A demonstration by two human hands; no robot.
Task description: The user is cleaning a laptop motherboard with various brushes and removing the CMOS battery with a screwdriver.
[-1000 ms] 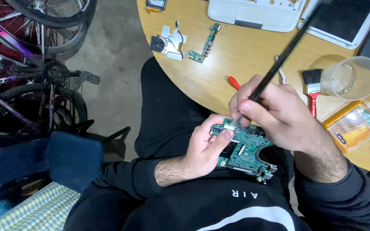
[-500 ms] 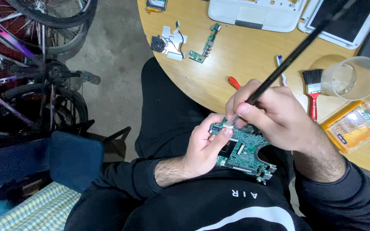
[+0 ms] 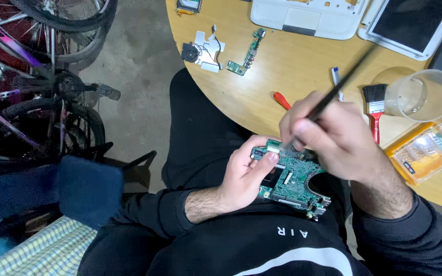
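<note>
The left hand (image 3: 241, 179) comes in from the left over the lap, its fingers (image 3: 267, 159) curled around the near edge of a green circuit board (image 3: 290, 179), thumb lying on the board's upper face. The board is gripped firmly and held above the thighs, just short of the bench (image 3: 282, 61) edge; its long axis runs from upper left, by the left fingertips, down to the lower right.

To the right, the right hand (image 3: 333, 138) sits over the board's upper edge, fingers pinched shut on a thin black-handled tool (image 3: 344, 84). The handle slants up and to the right away from the fingers; its working end points down and left onto the board's top-left corner, right beside the left thumb. The tip itself is hidden behind the knuckles. The right hand is the nearer one to that corner.

Beyond the right fingers on the bench lie a red-handled screwdriver (image 3: 281, 100), partly hidden, then a red-handled flat brush (image 3: 374, 107), a clear plastic cup (image 3: 420, 94) on its side, and furthest right a rectangular orange case (image 3: 425, 152) with a clear lid. Farther up, left of the fingers, sit a small fan (image 3: 200, 51) and a narrow green board (image 3: 245, 53).
</note>
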